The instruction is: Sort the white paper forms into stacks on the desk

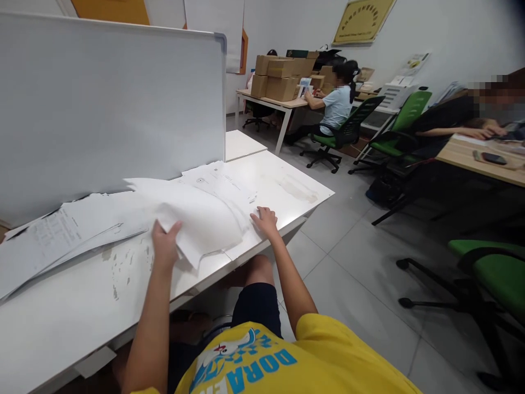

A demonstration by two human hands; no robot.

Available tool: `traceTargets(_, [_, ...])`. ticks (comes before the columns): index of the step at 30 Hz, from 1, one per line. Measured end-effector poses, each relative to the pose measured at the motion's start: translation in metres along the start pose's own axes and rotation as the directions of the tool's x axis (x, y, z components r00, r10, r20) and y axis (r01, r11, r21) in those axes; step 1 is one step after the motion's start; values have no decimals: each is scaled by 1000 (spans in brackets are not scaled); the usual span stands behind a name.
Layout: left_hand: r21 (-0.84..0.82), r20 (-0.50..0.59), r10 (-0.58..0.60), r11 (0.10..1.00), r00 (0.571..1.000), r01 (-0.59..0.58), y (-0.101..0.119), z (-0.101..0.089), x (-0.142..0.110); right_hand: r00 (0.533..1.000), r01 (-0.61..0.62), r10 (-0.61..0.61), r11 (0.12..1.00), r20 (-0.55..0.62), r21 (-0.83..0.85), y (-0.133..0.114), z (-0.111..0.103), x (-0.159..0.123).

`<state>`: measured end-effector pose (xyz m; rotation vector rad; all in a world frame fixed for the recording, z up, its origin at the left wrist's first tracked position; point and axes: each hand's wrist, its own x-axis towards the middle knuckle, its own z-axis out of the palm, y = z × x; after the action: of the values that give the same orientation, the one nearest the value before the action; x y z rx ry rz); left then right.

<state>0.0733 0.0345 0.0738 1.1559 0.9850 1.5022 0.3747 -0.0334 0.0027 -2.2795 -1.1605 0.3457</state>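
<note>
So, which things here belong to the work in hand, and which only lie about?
In hand: left hand gripping a bent sheet of paper; right hand flat on the paper stack; white desk.

Lying about: cardboard boxes; green chairs; phone.

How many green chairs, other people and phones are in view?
Green chairs: 3 — one under the seated person, one beside it, one at the right edge
Other people: 2 — one at the far desk, one leaning on the wooden table
Phones: 1 — on the wooden table
Total: 6
</note>
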Motion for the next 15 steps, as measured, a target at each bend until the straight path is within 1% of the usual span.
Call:
traceTargets(1, [-2,-45,30,1000,999,-30,10,-15,-2,1000,0,0,999,8,-43,-5,0,2])
traceTargets(3, [-24,-169,93,995,981,-98,27,-46,-11,1000,13,-10,993,28,-119,-14,0,6])
traceTargets(5, [-35,-239,106,992,965,-118,38,-80,-26,999,24,-16,984,44,-176,-22,0,8])
traceTargets(7, [-25,-309,78,996,948,-90,40,-114,-44,997,28,-15,983,74,-180,-28,2,8])
traceTargets(9, [-15,-419,9,1000,908,-17,37,-144,-63,993,33,-24,996,115,-80,-31,5,5])
traceTargets(10, [-4,-454,-28,1000,891,29,34,-157,-72,990,38,-38,999,136,-1,-31,7,2])
traceTargets(11, [9,-466,-61,997,883,74,31,-167,-80,987,43,-56,995,152,87,-31,9,-2])
traceTargets(13, [44,-454,-111,988,884,147,27,-179,-92,982,56,-99,967,163,249,-29,13,-9])
traceTargets(15, [62,-456,-145,979,878,194,29,-181,-101,978,93,-156,923,141,373,-26,13,-15])
